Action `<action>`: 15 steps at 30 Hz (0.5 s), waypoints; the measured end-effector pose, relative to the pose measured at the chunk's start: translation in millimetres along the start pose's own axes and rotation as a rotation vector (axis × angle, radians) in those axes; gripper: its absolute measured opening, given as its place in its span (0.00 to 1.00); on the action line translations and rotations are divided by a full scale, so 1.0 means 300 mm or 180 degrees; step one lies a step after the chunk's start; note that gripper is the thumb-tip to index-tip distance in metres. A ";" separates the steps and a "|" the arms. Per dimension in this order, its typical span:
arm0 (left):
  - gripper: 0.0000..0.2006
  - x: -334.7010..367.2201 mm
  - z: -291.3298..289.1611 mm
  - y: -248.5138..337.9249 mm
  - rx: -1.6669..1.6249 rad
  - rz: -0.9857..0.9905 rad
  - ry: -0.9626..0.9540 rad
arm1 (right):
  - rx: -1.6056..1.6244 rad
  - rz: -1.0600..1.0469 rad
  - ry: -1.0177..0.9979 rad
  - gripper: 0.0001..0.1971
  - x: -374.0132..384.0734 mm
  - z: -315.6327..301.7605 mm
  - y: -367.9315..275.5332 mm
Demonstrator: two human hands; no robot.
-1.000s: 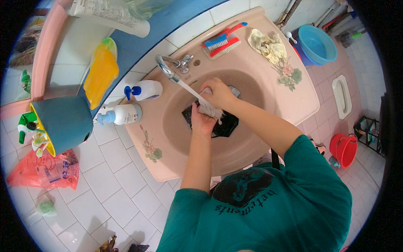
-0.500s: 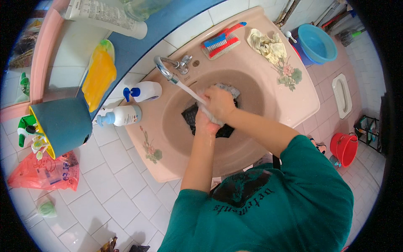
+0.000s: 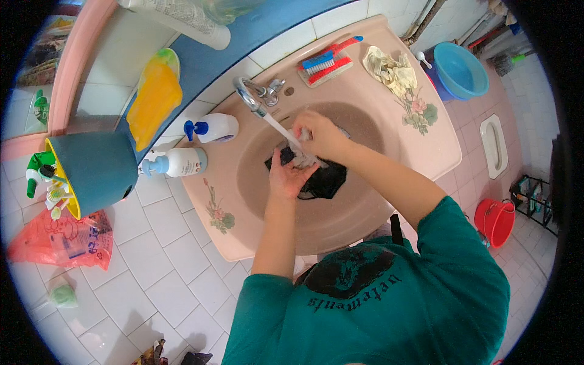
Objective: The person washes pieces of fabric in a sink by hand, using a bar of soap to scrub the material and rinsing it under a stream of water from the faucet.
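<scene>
Under the faucet [image 3: 246, 94]: right hand [image 3: 323, 135] clutching kinda blurry pale cloth [image 3: 303, 160], left hand [image 3: 291, 178] splayed; sink [image 3: 258, 198] holds half-hidden black fabric [image 3: 325, 182].

Black lettering [image 3: 365, 294] arcs below a dark print on the green shirt [image 3: 389, 328]. Dark-blue characters [image 3: 93, 240] mark the red bag [image 3: 42, 243]. Bottle [image 3: 184, 162] at counter's [image 3: 207, 243] left edge and white tube [image 3: 182, 21]: print too small to read.

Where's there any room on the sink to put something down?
The pink sink has a bare patch at its right front, between the painted flowers and the front edge. Only a thin gap separates the brush and crumpled cream cloth. Crowded: the basin, with left hand, right hand and black cloth.
</scene>
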State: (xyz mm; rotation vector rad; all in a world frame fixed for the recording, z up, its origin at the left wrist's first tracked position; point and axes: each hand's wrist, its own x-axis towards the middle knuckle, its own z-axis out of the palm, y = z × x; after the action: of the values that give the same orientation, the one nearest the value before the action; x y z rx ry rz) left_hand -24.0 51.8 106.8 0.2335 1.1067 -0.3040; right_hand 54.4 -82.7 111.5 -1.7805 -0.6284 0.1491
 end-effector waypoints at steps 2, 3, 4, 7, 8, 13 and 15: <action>0.28 0.006 -0.017 0.029 0.0505 0.0163 -0.0728 | 0.0061 -0.0568 -0.0539 0.08 -0.053 0.001 -0.049; 0.27 0.042 -0.023 0.075 0.0778 0.0195 -0.1055 | 0.0255 -0.0629 -0.0710 0.09 -0.088 0.018 -0.070; 0.27 0.075 -0.033 0.108 0.1054 0.0231 -0.1380 | 0.0449 -0.0688 -0.0882 0.09 -0.128 0.036 -0.093; 0.21 0.148 -0.059 0.098 0.1731 0.0554 -0.0955 | 0.0866 -0.0421 -0.0878 0.09 -0.183 0.047 -0.082; 0.20 0.147 -0.043 0.087 0.2022 0.0824 -0.0909 | 0.0911 -0.0220 -0.0778 0.09 -0.194 0.040 -0.069; 0.26 0.054 0.006 0.043 0.1019 0.0091 -0.1247 | 0.1859 0.1301 -0.0306 0.08 -0.097 0.005 0.040; 0.26 0.057 -0.012 0.059 0.1693 0.0230 -0.1902 | 0.1260 0.0931 -0.0276 0.06 -0.059 0.027 0.050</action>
State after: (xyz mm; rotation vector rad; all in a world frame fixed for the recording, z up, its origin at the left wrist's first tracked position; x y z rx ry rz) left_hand -13.6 67.5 90.5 0.6088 0.4091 -0.5596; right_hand 41.2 -87.1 91.2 -1.4759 -0.3641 0.5178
